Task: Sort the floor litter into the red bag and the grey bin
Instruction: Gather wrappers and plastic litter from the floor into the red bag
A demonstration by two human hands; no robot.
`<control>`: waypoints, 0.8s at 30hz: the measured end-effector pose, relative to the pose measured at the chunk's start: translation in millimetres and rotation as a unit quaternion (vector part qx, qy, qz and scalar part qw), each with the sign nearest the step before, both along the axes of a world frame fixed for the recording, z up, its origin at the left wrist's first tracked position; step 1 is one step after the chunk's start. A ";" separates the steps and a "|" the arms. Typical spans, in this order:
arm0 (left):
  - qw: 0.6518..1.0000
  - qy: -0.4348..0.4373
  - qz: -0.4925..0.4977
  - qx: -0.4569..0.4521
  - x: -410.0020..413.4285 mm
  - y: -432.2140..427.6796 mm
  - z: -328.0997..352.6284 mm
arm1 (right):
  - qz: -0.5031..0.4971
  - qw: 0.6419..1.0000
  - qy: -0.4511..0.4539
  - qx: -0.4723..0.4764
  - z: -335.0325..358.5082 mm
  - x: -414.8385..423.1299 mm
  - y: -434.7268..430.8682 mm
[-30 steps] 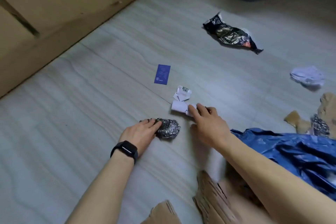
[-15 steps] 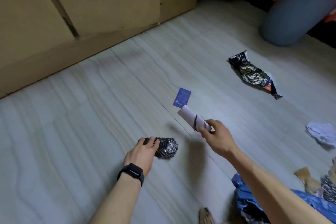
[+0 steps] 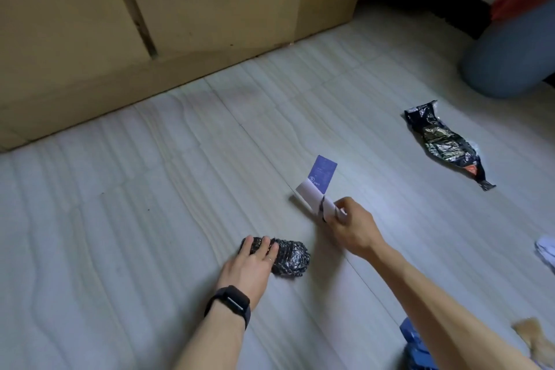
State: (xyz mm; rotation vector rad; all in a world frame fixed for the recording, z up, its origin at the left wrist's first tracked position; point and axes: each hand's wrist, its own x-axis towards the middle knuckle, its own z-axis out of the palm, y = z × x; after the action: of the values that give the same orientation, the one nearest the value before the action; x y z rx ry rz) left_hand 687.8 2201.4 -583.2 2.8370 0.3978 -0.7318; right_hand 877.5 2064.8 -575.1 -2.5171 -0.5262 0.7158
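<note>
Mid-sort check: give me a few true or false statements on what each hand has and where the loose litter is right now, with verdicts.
1. The right hand holds a rolled white paper. True.
2. The left hand is raised and empty. False: its fingers lie over the black crumpled ball, which sits on the floor.
3. The blue card is inside the grey bin. False: it lies on the floor, just beyond the rolled white paper and well short of the grey bin.
4. The black foil wrapper lies on the floor, touched by neither hand. True.
5. The watch is on the right wrist. False: it is on the left wrist.
</note>
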 end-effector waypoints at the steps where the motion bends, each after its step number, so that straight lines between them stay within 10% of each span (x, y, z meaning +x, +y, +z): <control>1: 1.000 0.004 0.004 -0.003 -1.4 -0.1 -1.8 | -0.012 1.000 0.012 0.027 2.4 2.2 7.5; 10: 1.000 0.007 0.002 -0.008 -1.1 2.0 -4.3 | 0.139 0.975 -0.109 -0.136 -35.0 53.6 65.2; 24: 0.996 -0.039 -0.018 0.077 7.8 -4.4 -4.1 | 0.159 0.968 -0.158 -0.112 -26.6 -36.4 -37.0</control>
State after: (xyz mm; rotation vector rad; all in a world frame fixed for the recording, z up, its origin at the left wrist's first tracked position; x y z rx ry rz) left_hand 695.6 2197.1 -587.3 3.0139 0.4082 -0.6180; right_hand 841.1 2027.7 -601.8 -2.8115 -1.0319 0.5041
